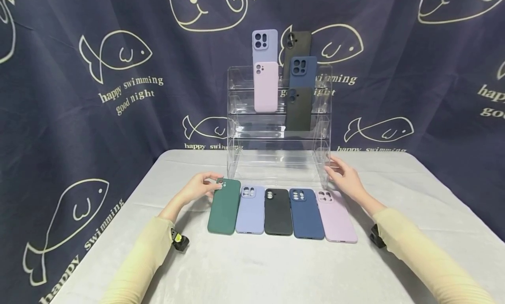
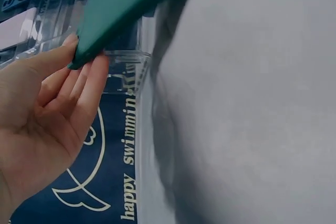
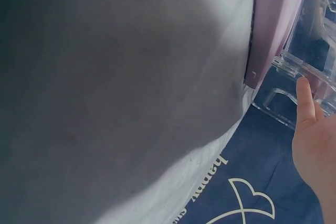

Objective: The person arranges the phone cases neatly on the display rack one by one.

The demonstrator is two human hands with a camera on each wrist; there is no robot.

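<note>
Green case [image 1: 223,211] (one of ten) is pinched by left grip [image 1: 197,187], right grip [image 1: 347,180] uncurled.

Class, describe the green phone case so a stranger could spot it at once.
On the pale table, find the clear tiered stand, then the row of five phone cases before it. At the row's left end, the left hand holds the green phone case near its top. Its immediate neighbour is lavender; only this one is green.
</note>
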